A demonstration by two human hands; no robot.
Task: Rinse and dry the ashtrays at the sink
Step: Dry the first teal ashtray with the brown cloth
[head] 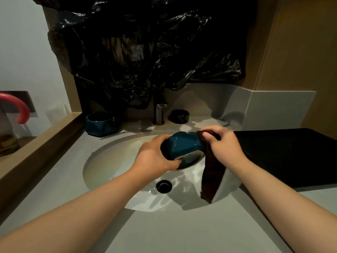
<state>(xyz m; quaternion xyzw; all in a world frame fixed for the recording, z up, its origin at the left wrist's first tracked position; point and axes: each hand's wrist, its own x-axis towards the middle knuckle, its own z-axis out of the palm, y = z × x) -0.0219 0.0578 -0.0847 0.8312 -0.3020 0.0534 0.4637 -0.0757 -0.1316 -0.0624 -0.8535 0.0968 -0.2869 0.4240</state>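
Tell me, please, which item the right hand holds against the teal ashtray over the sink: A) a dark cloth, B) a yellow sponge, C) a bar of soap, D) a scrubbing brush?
A: the right hand pinches a dark reddish-brown cloth against the teal ashtray, which the left hand grips above the sink.

Black plastic sheeting (pixel 136 52) hangs above, black mat (pixel 284 157) right, pink handle (pixel 22 108) left.

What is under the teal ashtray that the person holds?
Under the teal ashtray is the white sink basin, with its black drain nearer the camera. The dark cloth in the right hand hangs beside it. The left hand and ashtray hide part of the basin.
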